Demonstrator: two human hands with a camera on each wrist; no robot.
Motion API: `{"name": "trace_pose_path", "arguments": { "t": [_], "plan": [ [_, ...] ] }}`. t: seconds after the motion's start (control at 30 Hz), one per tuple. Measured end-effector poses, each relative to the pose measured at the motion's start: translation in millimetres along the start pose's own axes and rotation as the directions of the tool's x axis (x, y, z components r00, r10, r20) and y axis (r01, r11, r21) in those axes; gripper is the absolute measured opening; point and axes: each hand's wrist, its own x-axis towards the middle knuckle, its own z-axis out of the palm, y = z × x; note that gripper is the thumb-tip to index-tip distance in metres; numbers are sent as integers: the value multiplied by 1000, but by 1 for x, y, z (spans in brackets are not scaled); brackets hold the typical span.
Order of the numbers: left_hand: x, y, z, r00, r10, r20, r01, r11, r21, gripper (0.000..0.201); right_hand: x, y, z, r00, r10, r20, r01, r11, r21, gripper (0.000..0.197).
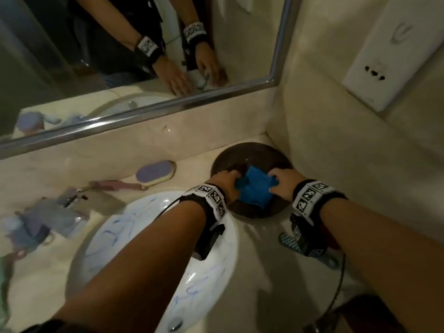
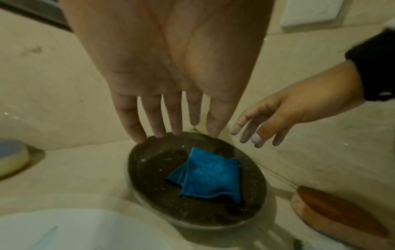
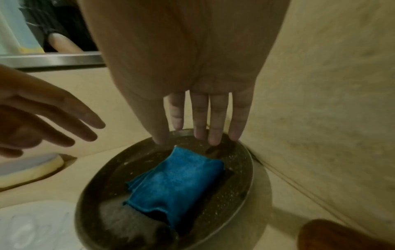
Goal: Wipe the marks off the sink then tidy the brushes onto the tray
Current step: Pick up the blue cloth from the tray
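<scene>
A folded blue cloth (image 1: 254,191) lies in a dark speckled round tray (image 1: 240,150) in the counter's back corner. My left hand (image 1: 225,182) and right hand (image 1: 283,181) hover on either side of the cloth. In the wrist views the left hand's fingers (image 2: 171,118) and the right hand's fingers (image 3: 205,121) are straight above the tray's far rim and hold nothing. The white sink (image 1: 153,248) bears blue scribble marks. A pink brush (image 1: 117,185) and a purple-topped sponge brush (image 1: 156,174) lie behind it. A teal brush (image 1: 288,240) lies under my right wrist.
A wooden-backed brush (image 2: 337,218) lies right of the tray. A clear bag with bluish items (image 1: 48,212) sits at the counter's left. The mirror (image 1: 144,109) runs along the back wall, and a wall socket (image 1: 374,75) is on the right wall close to the tray.
</scene>
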Motion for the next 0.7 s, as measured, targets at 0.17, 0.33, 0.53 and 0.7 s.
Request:
{"name": "trace_pose_path", "arguments": {
  "t": [0.17, 0.33, 0.53, 0.7],
  "plan": [
    [38, 3, 24, 996, -81, 24, 82, 995, -58, 58, 35, 16, 20, 999, 45, 29, -46, 999, 17, 53],
    [61, 1, 52, 991, -127, 37, 129, 989, -73, 61, 59, 33, 36, 997, 79, 11, -79, 997, 24, 63],
    [71, 3, 65, 992, -122, -44, 120, 992, -39, 66, 73, 36, 46, 996, 91, -3, -91, 996, 9, 53],
    [72, 4, 64, 994, -108, -22, 108, 994, -12, 48, 69, 36, 50, 999, 19, -29, -19, 1000, 0, 21]
  ]
}}
